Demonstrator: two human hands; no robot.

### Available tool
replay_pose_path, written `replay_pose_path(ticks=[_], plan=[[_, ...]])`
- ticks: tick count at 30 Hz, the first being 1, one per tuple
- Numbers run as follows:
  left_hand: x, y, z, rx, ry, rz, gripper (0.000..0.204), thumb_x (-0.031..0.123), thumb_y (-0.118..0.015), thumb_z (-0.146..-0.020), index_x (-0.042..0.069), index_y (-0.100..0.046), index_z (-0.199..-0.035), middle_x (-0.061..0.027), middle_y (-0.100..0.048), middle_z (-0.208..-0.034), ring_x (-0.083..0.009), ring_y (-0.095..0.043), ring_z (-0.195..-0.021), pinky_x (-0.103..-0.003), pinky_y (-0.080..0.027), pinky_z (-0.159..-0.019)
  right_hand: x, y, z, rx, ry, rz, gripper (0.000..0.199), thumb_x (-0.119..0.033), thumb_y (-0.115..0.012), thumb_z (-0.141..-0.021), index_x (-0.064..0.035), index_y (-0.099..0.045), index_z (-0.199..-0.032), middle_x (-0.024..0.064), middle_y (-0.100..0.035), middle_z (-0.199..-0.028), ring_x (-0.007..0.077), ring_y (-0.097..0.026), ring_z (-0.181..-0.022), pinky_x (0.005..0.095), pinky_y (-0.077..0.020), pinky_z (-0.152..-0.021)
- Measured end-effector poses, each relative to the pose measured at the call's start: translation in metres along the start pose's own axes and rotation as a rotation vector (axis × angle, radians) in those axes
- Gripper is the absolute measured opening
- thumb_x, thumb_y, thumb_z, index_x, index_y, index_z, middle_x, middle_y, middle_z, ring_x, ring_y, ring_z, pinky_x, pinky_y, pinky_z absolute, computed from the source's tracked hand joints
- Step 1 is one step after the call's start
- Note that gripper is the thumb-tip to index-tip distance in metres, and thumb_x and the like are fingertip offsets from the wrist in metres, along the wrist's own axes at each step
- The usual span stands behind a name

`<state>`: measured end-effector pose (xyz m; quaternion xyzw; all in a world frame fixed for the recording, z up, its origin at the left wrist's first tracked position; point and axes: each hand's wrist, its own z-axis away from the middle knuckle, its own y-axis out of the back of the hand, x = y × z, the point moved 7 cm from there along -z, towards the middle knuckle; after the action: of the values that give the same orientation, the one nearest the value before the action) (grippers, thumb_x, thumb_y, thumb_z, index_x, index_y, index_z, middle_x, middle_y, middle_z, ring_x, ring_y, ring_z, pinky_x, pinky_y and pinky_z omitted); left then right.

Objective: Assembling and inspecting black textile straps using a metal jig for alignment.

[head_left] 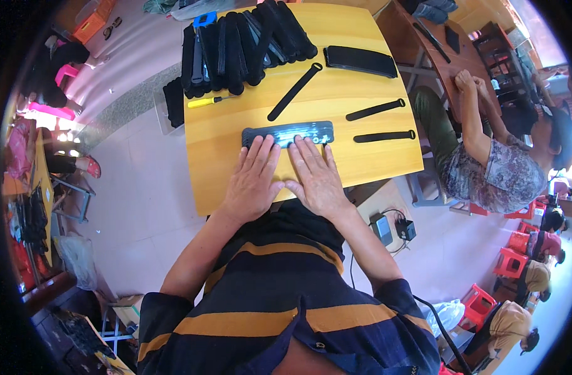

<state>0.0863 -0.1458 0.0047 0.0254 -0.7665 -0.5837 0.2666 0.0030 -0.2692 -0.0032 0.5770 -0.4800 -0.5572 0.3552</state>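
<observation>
On the yellow table (230,181) lies a flat, dark, oblong packet (288,132) with a glossy, plastic-like surface; its contents are hard to make out. My left hand (253,178) rests flat, fingertips on the packet's near edge. Beside it my right hand (318,179) does the same, fingers stretched out and the thumbs almost meeting. Just beyond the packet is a loose black strap (295,92) with a looped end, set at a slant. Two more black straps, one upper (375,110) and one lower (385,135), lie to the right.
A big pile of black straps (242,47) fills the table's far left, with a blue object (205,19) on it. Near it lies a yellow-handled screwdriver (205,102). A black stack (361,61) sits far right. Another person (495,162) sits at a brown table.
</observation>
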Motion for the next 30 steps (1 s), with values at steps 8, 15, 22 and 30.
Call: replay_pose_path(ticks=[8, 15, 22, 30], plan=[[-0.021, -0.012, 0.007, -0.082, 0.045, -0.02, 0.089, 0.042, -0.073, -0.086, 0.002, -0.035, -0.156, -0.0158, -0.028, -0.166, -0.0343, -0.023, -0.155, -0.054, -0.019, -0.125, 0.029, -0.007, 0.009, -0.042, -0.121, 0.036, 0.09, -0.059, -0.056, -0.096, 0.0012, -0.029, -0.158, 0.0189, -0.024, -0.167, 0.0346, -0.022, -0.156, 0.0583, -0.0186, -0.124], [-0.034, -0.015, 0.013, -0.065, 0.094, -0.018, 0.09, 0.043, -0.069, -0.089, 0.003, -0.03, -0.159, -0.0151, -0.024, -0.168, -0.0326, -0.02, -0.157, -0.053, -0.018, -0.125, 0.049, -0.002, 0.018, 0.001, -0.265, 0.097, 0.093, -0.062, -0.053, -0.097, 0.0006, -0.026, -0.16, 0.0195, -0.023, -0.168, 0.0349, -0.02, -0.157, 0.0587, -0.0162, -0.124], [-0.049, -0.005, 0.03, -0.045, 0.196, -0.127, 0.088, 0.047, -0.066, -0.092, 0.002, -0.029, -0.159, -0.0159, -0.025, -0.168, -0.0381, -0.02, -0.156, -0.057, -0.019, -0.123, 0.051, 0.002, 0.021, 0.039, -0.286, 0.125, 0.091, -0.061, -0.053, -0.097, 0.0003, -0.028, -0.159, 0.0197, -0.025, -0.167, 0.0347, -0.02, -0.157, 0.0603, -0.0174, -0.123], [-0.058, 0.004, 0.045, 0.107, 0.228, -0.012, 0.079, 0.036, -0.066, -0.095, 0.0, -0.033, -0.156, -0.0223, -0.03, -0.163, -0.0451, -0.024, -0.152, -0.059, -0.02, -0.122, 0.051, 0.012, 0.031, 0.157, -0.305, 0.05, 0.088, -0.056, -0.058, -0.097, 0.0002, -0.03, -0.158, 0.0206, -0.026, -0.166, 0.037, -0.023, -0.155, 0.0605, -0.0177, -0.123]])
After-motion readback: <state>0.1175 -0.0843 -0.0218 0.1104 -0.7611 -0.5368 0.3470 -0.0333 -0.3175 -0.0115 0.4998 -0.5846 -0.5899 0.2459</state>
